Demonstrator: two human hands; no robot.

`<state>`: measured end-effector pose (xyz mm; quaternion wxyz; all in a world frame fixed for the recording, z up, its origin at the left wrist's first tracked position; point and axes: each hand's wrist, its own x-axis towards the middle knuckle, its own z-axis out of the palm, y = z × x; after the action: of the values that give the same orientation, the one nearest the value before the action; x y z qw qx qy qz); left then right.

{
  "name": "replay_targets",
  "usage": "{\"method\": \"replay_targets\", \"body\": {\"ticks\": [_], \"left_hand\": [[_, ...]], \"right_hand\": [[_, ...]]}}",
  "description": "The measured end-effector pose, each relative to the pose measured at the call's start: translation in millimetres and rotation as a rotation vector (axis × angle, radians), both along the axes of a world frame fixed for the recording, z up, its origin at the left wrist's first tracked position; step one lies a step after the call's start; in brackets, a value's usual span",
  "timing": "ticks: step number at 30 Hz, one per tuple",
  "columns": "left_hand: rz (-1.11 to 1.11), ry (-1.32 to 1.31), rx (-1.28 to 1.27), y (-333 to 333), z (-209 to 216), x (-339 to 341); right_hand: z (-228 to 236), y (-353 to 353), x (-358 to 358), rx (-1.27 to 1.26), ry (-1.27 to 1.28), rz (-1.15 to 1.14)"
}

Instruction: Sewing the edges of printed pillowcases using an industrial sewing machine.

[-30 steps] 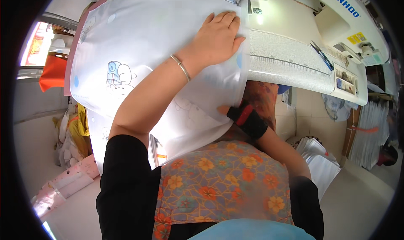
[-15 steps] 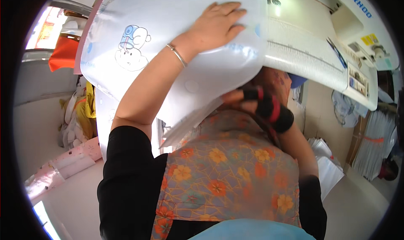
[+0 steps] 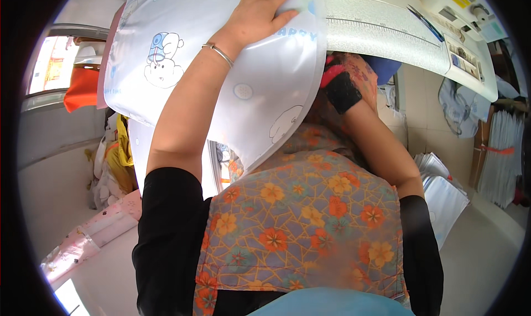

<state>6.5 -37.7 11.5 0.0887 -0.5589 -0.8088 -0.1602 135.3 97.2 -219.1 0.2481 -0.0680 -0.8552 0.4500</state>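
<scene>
Across the tabletop (image 3: 381, 38), a printed sheet (image 3: 243, 114) lies spread, its near end hanging off; left hand (image 3: 259, 16) rests flat, fingers apart; right hand (image 3: 334, 75) half hidden, grip impossible to tell.

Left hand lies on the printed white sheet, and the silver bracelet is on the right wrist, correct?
Not quite: the silver bracelet is on the left wrist, as the head view shows. The left hand does lie on the printed white sheet.
</scene>
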Motion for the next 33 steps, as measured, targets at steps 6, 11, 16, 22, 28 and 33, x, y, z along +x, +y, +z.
{"method": "replay_targets", "body": {"ticks": [6, 11, 16, 22, 28, 33], "left_hand": [[0.179, 0.144, -0.21, 3, 8, 27], [0.115, -0.014, -0.219, 24, 35, 8], [0.135, 0.178, 0.078, 23, -3, -24], [0.189, 0.249, 0.098, 35, -21, 0], [0.136, 0.081, 0.083, 47, 0, -27], [0.108, 0.124, 0.078, 56, -20, -18]], "right_hand": [[109, 21, 72, -0.614, -0.077, 0.267], [166, 15, 45, -0.764, -0.241, 0.283], [134, 1, 58, -0.89, -0.391, 0.454], [163, -1, 95, -0.784, -0.694, 0.495], [171, -5, 80, -0.836, -0.522, 0.436], [146, 4, 59, -0.834, -0.521, 0.418]]}}
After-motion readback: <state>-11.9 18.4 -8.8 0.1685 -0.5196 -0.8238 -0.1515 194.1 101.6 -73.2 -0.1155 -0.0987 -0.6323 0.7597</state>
